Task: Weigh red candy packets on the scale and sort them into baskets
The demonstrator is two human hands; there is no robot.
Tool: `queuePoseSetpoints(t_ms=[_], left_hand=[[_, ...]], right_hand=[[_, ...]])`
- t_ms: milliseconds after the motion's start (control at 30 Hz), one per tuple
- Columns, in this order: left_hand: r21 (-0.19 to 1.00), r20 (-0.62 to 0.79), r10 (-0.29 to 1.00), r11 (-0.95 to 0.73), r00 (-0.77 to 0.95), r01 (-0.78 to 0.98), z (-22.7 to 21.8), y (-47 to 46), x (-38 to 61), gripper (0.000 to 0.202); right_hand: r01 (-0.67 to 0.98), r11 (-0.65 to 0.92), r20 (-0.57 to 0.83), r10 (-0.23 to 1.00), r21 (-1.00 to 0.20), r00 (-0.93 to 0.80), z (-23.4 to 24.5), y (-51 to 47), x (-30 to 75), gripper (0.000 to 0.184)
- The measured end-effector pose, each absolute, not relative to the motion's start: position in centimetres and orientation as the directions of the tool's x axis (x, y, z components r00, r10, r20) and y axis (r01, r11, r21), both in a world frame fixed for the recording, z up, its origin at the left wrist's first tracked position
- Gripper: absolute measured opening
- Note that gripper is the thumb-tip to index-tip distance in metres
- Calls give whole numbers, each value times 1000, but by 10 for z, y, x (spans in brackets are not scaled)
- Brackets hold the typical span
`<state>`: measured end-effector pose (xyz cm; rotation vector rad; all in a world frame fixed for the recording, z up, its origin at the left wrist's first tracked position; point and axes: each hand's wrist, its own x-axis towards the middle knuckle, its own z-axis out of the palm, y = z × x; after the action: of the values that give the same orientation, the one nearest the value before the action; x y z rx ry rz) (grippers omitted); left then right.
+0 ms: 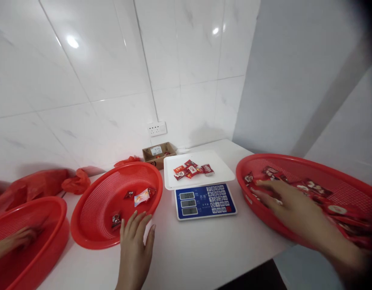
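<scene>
My left hand (135,241) is spread at the near rim of the middle red basket (92,201), holding nothing. Inside that basket are a few wrapped candies, among them a pale orange-and-white packet (142,197). My right hand (290,207), a little blurred, reaches into the right red basket (339,167), fingers stretched out over wrapped candies (319,188); what lies beneath the palm is hidden. Between the two baskets stands a blue-and-white digital scale (205,201). Several red-wrapped candies (192,170) lie on its white tray (220,177).
Another person's hand (21,241) is inside the left red basket (60,213). Red plastic bags (41,185) lie along the wall. A small cardboard box (158,153) sits behind the scale, below a wall socket (157,129). The white table's (186,253) front edge is at lower right.
</scene>
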<state>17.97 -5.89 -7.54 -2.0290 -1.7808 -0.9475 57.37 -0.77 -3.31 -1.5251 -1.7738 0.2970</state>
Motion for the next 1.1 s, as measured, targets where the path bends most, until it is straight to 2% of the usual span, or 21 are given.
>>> queuePoseSetpoints(t_ms=[67, 200, 433, 600, 733, 833, 967, 1100], left_hand=[[179, 628, 777, -193, 39, 965, -78, -58, 181, 25], [203, 613, 789, -209, 43, 957, -78, -59, 180, 24], [249, 550, 834, -216, 46, 944, -76, -62, 176, 24], [254, 542, 839, -221, 50, 942, -79, -61, 175, 24], [225, 569, 819, -240, 72, 944, -82, -61, 174, 25], [199, 596, 799, -245, 81, 949, -85, -60, 173, 24], [179, 606, 791, -244, 89, 953, -88, -58, 173, 24], [178, 592, 801, -237, 89, 955, -90, -58, 173, 25]], right_hand=[[821, 268, 371, 926, -504, -74, -25, 8, 529, 27], [850, 385, 374, 894, -358, -247, -26, 57, 467, 34], [921, 344, 360, 895, -184, -263, -34, 115, 424, 38], [928, 319, 389, 893, -194, -226, -32, 116, 422, 28], [914, 301, 396, 901, -272, -178, -35, 107, 435, 29], [917, 235, 315, 940, -323, -130, -45, 106, 446, 41], [927, 93, 125, 991, -363, -51, -57, 114, 451, 67], [922, 141, 76, 990, -360, -122, -56, 129, 435, 76]])
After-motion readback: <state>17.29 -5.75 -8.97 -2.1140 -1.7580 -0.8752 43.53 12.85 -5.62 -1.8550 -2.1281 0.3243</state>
